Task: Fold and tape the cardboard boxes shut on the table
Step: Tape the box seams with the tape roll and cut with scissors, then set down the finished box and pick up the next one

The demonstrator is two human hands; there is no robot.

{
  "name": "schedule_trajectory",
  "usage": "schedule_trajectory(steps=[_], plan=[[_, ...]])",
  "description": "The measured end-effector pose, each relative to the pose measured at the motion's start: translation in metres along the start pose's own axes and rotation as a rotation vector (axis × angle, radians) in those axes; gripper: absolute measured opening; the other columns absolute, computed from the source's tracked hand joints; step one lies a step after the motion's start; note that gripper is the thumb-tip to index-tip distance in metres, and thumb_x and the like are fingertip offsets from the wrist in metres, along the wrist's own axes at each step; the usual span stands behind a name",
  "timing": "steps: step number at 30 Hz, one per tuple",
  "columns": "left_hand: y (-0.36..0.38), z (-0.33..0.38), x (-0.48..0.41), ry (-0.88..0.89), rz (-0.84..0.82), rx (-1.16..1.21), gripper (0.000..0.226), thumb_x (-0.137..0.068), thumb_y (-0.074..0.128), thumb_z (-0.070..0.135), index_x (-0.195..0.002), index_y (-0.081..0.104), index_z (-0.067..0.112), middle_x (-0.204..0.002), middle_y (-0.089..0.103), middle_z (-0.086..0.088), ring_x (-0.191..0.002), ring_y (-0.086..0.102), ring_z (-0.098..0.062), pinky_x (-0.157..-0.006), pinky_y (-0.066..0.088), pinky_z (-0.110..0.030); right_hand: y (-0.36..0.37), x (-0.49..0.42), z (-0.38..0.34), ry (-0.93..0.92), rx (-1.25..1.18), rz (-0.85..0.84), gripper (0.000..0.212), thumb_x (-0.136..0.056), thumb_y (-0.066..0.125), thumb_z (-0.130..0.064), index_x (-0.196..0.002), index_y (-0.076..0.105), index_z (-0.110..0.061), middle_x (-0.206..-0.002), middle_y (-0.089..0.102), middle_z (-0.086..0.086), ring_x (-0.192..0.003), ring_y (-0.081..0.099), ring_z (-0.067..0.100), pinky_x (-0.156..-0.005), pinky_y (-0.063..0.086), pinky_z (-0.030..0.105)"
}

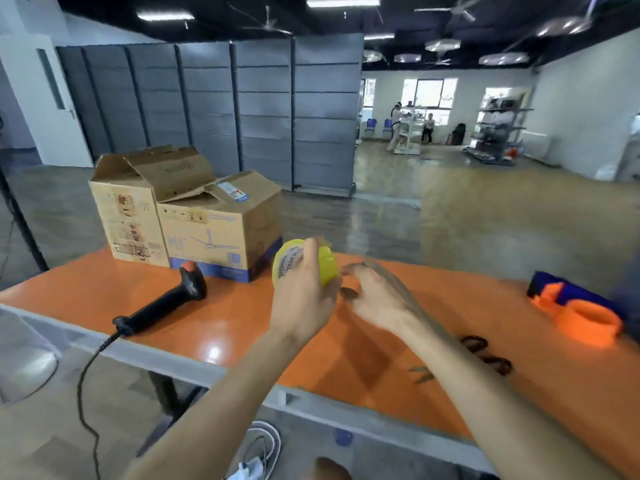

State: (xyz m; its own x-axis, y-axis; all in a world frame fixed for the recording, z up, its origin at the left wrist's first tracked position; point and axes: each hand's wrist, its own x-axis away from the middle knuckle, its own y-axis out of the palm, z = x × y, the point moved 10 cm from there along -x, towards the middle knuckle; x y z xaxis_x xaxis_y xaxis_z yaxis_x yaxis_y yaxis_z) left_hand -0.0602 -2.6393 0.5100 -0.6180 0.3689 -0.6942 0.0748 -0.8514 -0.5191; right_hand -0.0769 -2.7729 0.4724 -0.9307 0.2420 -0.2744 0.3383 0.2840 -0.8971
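Operator: State of hands?
Inspector: Left hand (304,301) grips the yellow tape roll (329,265) above the orange bench (242,327). Right hand (375,299) is just beside the roll; its grip cannot be determined.
Operator: Boxes?
Inspector: Two cardboard boxes (221,233) stand touching at the bench's far-left edge.

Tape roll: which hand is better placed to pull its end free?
Probably the right hand: it hovers free beside the tape roll, which the left hand grips.
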Motion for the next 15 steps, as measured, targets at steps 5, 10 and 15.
schedule_trajectory(steps=[5,10,15], plan=[[0.061,0.062,0.024,0.03,-0.116,0.226,0.041,-0.092,0.069,0.025,-0.12,0.041,0.034,-0.06,0.051,0.01,-0.059,0.056,-0.013,-0.059,0.045,-0.039,-0.043,0.078,0.068,0.158,0.045,0.05,0.036,-0.097,0.059,-0.03,-0.133,0.061,-0.03,-0.135,0.059,0.003,-0.127,0.055,0.023,-0.1,0.046,0.035],[0.11,0.152,0.034,0.147,-0.242,0.432,0.039,-0.093,0.065,0.025,-0.119,0.039,0.039,-0.071,0.055,0.011,-0.071,0.056,-0.01,-0.066,0.045,-0.039,-0.106,0.152,0.127,0.333,0.074,0.165,0.031,-0.098,0.058,-0.025,-0.128,0.063,-0.028,-0.135,0.06,0.001,-0.129,0.052,0.02,-0.105,0.04,0.032],[0.145,0.215,0.046,0.275,-0.346,0.397,0.041,-0.096,0.061,0.029,-0.13,0.038,0.028,-0.086,0.065,-0.004,-0.087,0.065,-0.037,-0.071,0.051,-0.046,-0.147,0.218,0.169,0.476,0.126,0.221,0.038,-0.098,0.058,-0.028,-0.136,0.06,-0.03,-0.145,0.053,-0.002,-0.136,0.046,0.019,-0.11,0.038,0.034]])
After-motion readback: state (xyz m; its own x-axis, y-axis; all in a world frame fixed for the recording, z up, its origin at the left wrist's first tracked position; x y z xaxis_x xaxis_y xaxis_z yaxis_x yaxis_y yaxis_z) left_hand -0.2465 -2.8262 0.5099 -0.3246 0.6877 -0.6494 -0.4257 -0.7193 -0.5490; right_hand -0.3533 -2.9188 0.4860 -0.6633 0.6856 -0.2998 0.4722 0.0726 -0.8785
